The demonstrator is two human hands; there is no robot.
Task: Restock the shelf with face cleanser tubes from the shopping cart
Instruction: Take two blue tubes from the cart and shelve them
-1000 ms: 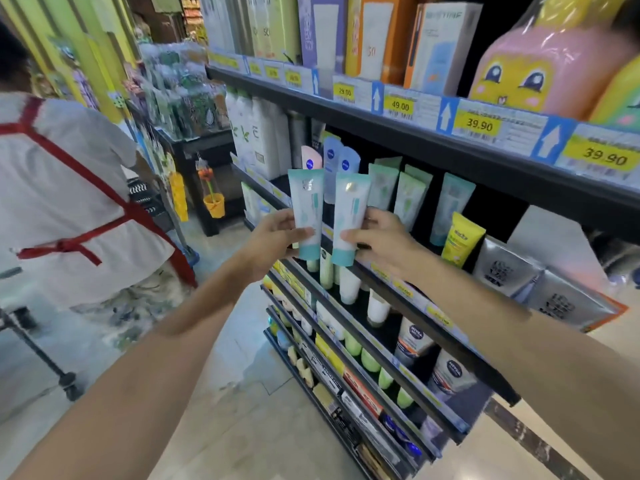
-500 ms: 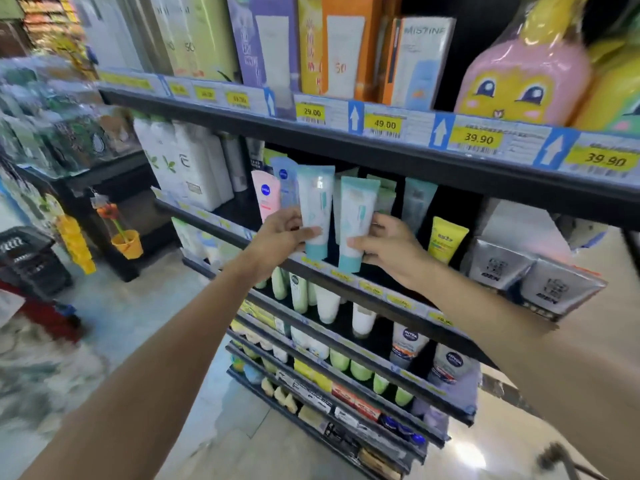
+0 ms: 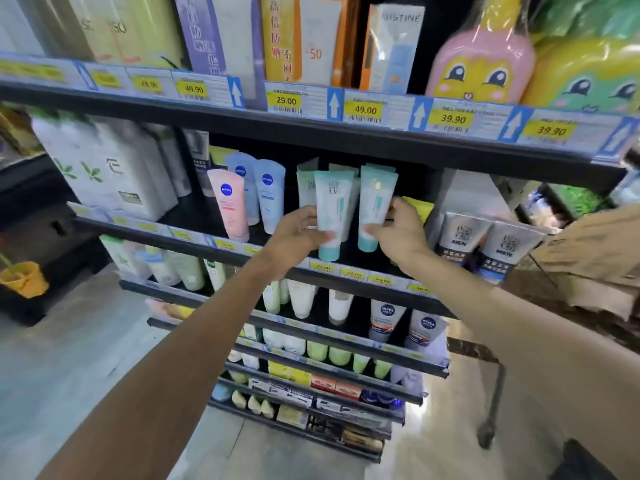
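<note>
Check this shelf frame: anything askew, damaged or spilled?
Nothing damaged or spilled. The pink Nivea tube leans right, out of line with the blue tubes behind it. The two teal-capped tubes are in the left hand and right hand, not yet shelved.

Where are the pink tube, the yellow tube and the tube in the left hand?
pink tube (image 3: 228,206), head view, on the middle of its body.
yellow tube (image 3: 420,207), head view, on its visible upper part behind the right hand.
tube in the left hand (image 3: 330,211), head view, on its white body above the fingers.
</note>
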